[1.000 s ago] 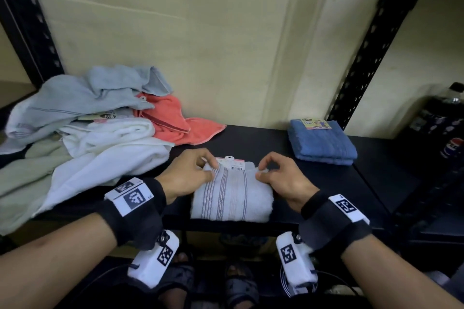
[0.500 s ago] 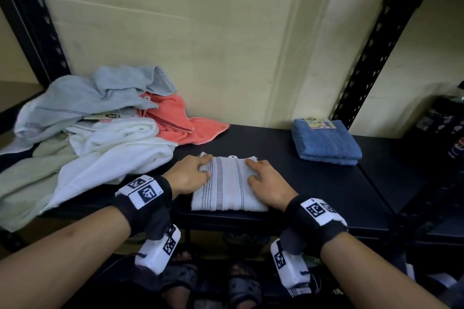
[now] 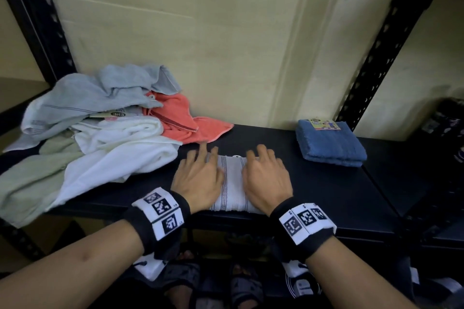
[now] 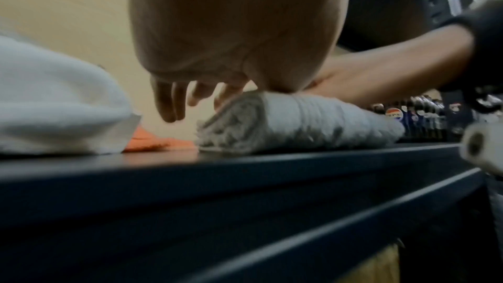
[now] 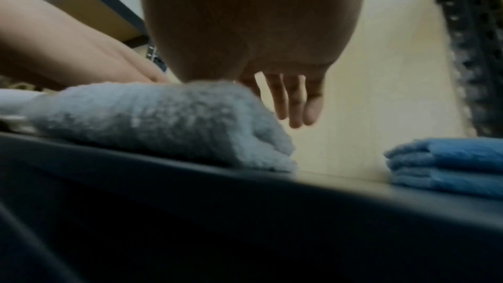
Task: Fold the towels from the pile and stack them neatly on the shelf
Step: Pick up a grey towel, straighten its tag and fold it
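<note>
With both palms flat and fingers spread, left hand (image 3: 198,178) and right hand (image 3: 267,178) press the folded striped towel (image 3: 232,183) at the shelf's (image 3: 326,190) front edge; smooth evenly outward so its 2 sides stay square.

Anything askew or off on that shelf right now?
Nothing is damaged. The pile spills over the shelf's front edge at the left, and the striped towel sits apart from the folded blue towel.
</note>
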